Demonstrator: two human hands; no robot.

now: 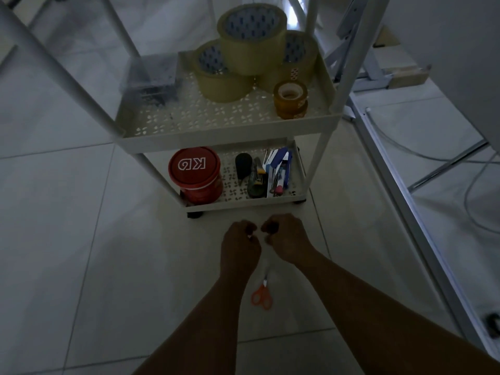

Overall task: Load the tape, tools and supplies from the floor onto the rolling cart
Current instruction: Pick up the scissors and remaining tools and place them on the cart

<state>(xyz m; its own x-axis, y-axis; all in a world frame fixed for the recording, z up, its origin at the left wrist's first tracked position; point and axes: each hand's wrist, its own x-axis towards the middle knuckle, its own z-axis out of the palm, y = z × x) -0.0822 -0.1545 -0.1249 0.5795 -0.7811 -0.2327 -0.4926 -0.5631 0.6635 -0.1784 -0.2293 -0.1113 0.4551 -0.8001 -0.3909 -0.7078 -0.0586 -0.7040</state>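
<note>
Scissors on floor, blades part-hidden; both hands curled, contents unclear in dim light.

Single head view looked steeply down and forward, close above both forearms, rolling cart just ahead.

Two bare forearms come up from the lower edge of the view, one on each side, and narrow toward the wrists. No sleeves, cuffs or gloves cover them anywhere in view. The left hand and the right hand are bare as well, with no ring, watch, strap or band showing on fingers or wrists. The light is dim, so finer detail such as nails or marks cannot be made out.
</note>
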